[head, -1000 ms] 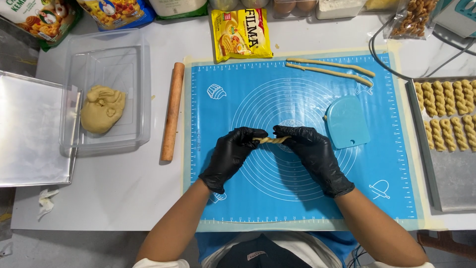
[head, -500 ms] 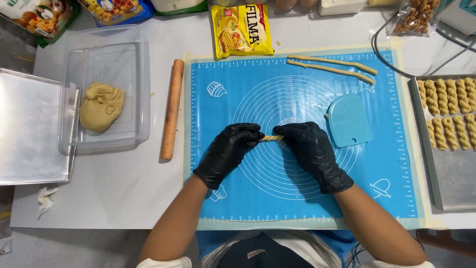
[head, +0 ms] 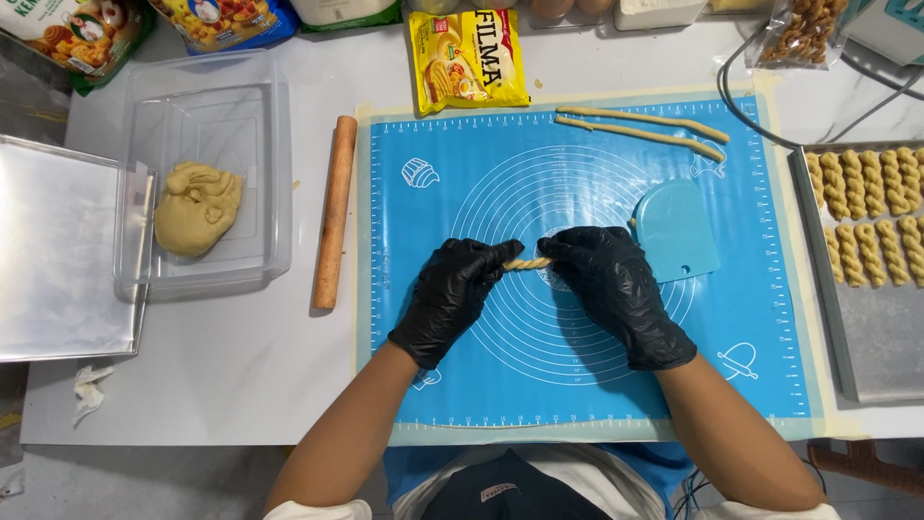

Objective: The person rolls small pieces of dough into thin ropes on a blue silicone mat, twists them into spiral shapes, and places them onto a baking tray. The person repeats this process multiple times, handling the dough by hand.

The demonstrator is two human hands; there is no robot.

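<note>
While both gloved hands pinch its ends, the twisted dough rope (head: 527,263) sits at the middle of the blue baking mat (head: 462,385), just above its printed circles. The left hand (head: 449,297) closes its fingers on the rope's left end, and the right hand (head: 616,289) closes its fingers on the right end; only the short stretch between them shows. Just beside the right hand, toward the mat's right edge, lies a pale blue scraper (head: 676,229). Two plain dough strips (head: 643,127) lie side by side near the mat's far right corner. Off the mat's left edge, a wooden rolling pin (head: 334,212) lies on the white bench (head: 231,376). Farther left stands a clear plastic tub (head: 260,106) holding a dough lump (head: 197,206). At the bench's right edge, a metal tray (head: 881,337) carries rows of twisted pieces (head: 866,207).
</note>
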